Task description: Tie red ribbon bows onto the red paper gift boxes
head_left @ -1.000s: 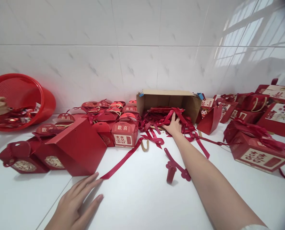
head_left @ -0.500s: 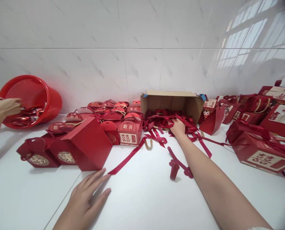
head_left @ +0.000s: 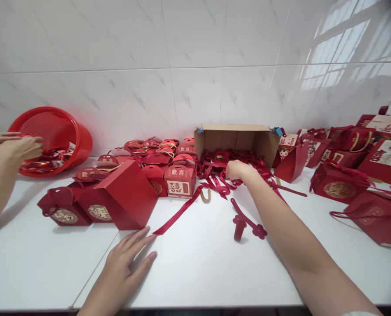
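Observation:
My right hand is at the front of a heap of dark red ribbons, with its fingers curled down among them; its fingertips are partly hidden. The heap spills from a cardboard box lying on its side. My left hand lies open on the white table, holding nothing. Its index fingertip is close to the end of a long ribbon, beside a red gift box. Between my arms lies a dark red strap with flower-shaped ends, next to a short folded red strip.
Rows of small red gift boxes stand left of the carton. More red boxes crowd the right side. At far left, a co-worker's hands are at a tipped red basket of shiny wrapped pieces. A tiled wall closes the back.
My right hand has drawn back slightly and left within the ribbons, its fingers more curled. At right, the box with double-happiness lettering has turned and shifted, uncovering another box. My left hand stays flat.

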`<state>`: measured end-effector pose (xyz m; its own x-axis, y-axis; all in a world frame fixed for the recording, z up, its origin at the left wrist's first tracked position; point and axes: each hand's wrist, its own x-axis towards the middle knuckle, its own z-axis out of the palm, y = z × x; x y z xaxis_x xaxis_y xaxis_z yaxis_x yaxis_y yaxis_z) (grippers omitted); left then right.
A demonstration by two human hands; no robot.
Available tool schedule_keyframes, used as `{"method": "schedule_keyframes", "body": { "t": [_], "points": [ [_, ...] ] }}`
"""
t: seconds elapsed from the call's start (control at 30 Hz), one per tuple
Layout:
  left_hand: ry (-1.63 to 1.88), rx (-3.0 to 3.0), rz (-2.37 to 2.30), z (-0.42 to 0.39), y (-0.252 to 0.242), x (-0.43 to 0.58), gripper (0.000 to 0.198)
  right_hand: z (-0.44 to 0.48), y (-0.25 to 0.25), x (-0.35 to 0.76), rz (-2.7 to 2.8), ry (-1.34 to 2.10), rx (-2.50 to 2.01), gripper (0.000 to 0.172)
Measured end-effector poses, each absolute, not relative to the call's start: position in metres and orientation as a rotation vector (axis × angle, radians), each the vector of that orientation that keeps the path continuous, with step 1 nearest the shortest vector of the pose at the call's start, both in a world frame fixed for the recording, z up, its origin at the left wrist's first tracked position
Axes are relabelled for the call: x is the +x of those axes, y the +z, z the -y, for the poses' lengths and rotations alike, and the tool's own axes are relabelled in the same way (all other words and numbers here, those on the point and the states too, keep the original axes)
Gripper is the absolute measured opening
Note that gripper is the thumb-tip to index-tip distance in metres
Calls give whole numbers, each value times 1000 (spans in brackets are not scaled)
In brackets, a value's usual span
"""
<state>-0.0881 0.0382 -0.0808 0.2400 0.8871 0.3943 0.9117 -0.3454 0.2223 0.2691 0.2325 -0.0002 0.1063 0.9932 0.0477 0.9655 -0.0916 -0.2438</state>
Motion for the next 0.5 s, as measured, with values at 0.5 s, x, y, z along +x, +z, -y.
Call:
{"method": "schedule_keyframes", "body": {
  "t": [0.5],
  "points": [
    [-717,-2438,1780,-38,-82,-89,38,-235,-8,293,1861,153,-2200,40]
  ]
}}
